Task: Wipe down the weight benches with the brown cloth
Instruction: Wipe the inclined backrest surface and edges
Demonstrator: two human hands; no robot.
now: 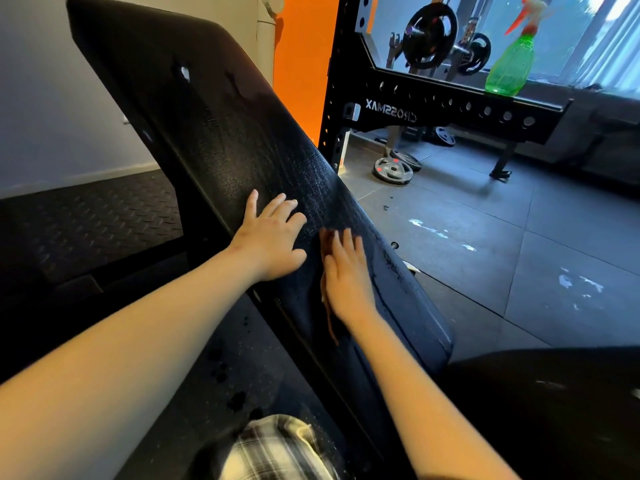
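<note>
We see the black, textured, padded surface point(221, 140) of an inclined weight bench, rising from lower right to upper left across the view. Our left hand point(272, 237) lies flat on the lower half of this surface, fingers straight and spread, thumb out to the side, holding nothing. Just beside it, to the right, our right hand point(346, 275) presses palm-down, with straight and lightly parted fingers, on the brown cloth point(331, 322). The cloth lies between palm and surface, and only a narrow edge of it shows along the left side of the hand and below the wrist. The two hands are near but apart. Around them the padding shows a streaked sheen. Behind the bench stands a black perforated steel rack point(450, 109). On its crossbar a translucent green plastic spray bottle with an orange trigger point(509, 64) stands upright. Grey round weight plates point(393, 169) lie on the grey rubber-tiled floor point(554, 237) near the foot of the rack. A plaid fabric garment point(277, 448) shows at the bottom edge.
</note>
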